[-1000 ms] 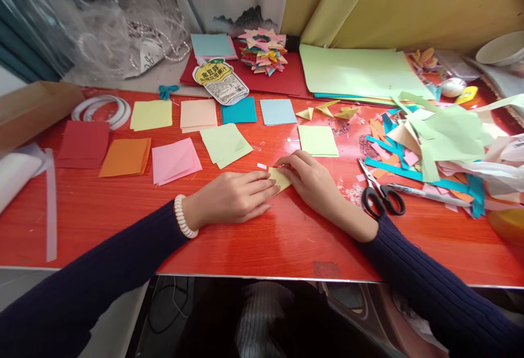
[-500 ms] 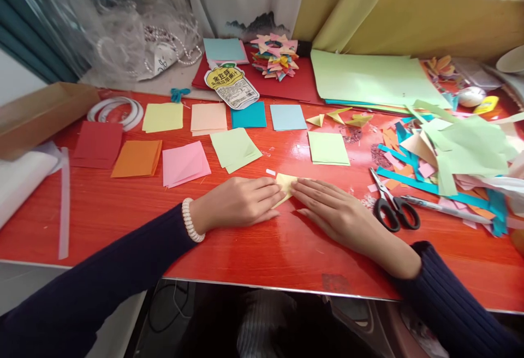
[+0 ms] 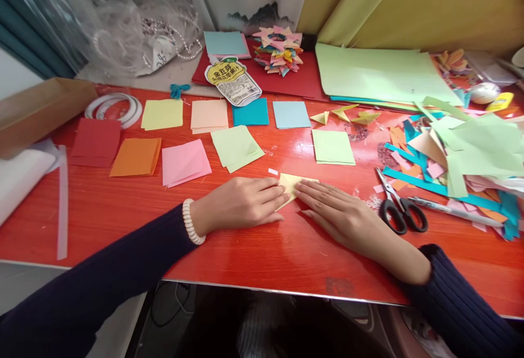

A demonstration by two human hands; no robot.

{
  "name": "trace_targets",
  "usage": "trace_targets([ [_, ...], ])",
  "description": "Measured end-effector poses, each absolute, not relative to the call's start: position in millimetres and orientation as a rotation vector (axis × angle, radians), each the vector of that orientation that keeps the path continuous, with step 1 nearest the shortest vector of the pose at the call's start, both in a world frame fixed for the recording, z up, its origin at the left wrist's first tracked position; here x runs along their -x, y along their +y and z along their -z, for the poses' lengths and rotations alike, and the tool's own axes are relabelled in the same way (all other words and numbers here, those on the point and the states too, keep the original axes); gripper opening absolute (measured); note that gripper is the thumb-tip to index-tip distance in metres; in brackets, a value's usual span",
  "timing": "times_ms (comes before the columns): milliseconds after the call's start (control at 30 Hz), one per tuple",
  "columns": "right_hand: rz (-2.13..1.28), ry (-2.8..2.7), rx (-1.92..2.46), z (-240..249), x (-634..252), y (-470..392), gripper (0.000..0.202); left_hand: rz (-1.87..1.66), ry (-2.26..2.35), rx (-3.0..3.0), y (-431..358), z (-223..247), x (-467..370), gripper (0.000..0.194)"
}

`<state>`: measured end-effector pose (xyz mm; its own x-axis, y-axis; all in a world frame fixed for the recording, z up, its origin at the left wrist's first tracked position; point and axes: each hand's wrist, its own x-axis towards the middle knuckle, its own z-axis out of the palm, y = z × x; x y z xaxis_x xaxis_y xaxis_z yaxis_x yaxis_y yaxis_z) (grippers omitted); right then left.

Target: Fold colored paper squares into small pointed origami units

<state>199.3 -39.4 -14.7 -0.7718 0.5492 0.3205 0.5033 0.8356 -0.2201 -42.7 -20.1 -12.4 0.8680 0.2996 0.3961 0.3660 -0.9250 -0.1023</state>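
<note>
Pressing flat from both sides, the left hand [image 3: 241,203] and right hand [image 3: 341,216] lie palm-down, fingers extended together, pinning the yellow folded paper [image 3: 291,184] to the red table [image 3: 262,249], seemingly to set a crease, scissors [image 3: 399,209] nearby

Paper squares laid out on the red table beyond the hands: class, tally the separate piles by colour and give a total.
Yellow pile: 1
Peach pile: 1
Teal pile: 1
Light blue pile: 1
Dark red pile: 1
Orange pile: 1
Pink pile: 1
Light green piles: 2
Total: 9 piles
</note>
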Motion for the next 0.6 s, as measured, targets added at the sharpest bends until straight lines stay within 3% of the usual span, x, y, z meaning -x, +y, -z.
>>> trace_targets([
  [600, -0.097, -2.683, 0.806, 19, -213, -44, 0.043, 0.534, -0.59, 2.846, -21, 13, 39, 0.035],
])
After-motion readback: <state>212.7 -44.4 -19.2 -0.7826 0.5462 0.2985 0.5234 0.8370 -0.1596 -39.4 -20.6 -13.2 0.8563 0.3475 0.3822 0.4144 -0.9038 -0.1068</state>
